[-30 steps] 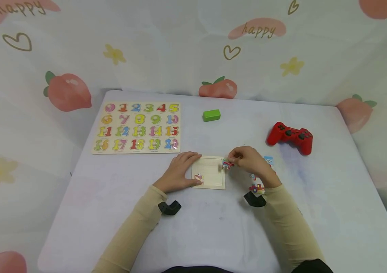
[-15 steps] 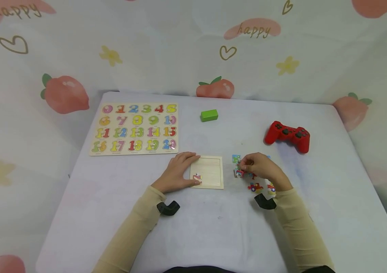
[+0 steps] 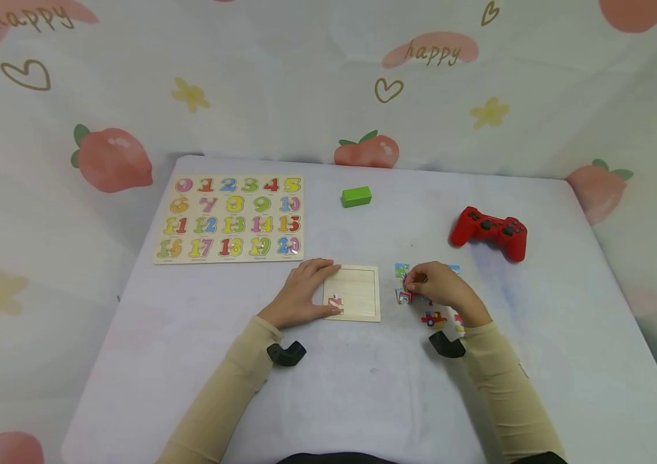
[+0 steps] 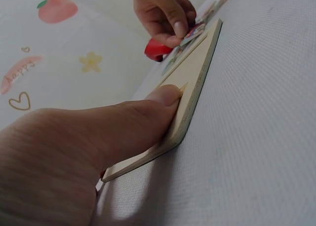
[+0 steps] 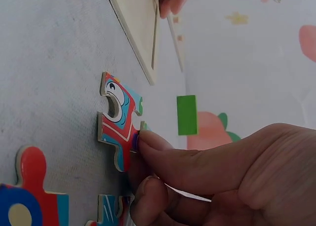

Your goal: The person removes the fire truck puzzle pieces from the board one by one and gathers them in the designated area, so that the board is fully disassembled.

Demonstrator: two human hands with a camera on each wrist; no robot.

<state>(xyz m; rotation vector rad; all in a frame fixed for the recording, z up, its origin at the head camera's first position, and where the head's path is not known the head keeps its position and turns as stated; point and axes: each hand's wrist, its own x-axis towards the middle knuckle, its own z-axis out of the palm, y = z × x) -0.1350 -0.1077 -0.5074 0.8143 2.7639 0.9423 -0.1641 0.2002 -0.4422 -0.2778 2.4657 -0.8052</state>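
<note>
My left hand (image 3: 299, 298) rests on the left side of a small square wooden puzzle tray (image 3: 359, 283), fingers and thumb stretched out. In the left wrist view the thumb presses on the tray's rim. One puzzle piece (image 3: 335, 301) lies in the tray's lower left corner, beside the thumb. To the right of the tray, my right hand (image 3: 443, 285) pinches the edge of a red and blue puzzle piece with a cartoon eye (image 5: 123, 125), low over the table. A red vehicle piece (image 3: 434, 319) and several other pieces lie under and around this hand, partly hidden.
A wooden number puzzle board (image 3: 228, 218) lies at the back left. A green block (image 3: 356, 196) stands at the back middle. A red game controller (image 3: 489, 233) is at the right, beyond the loose pieces. A patterned cloth (image 3: 282, 84) hangs behind the white table.
My right hand has moved right, from the tray's right edge to the loose pieces, bringing the red and blue piece along. The left hand has stayed on the tray.
</note>
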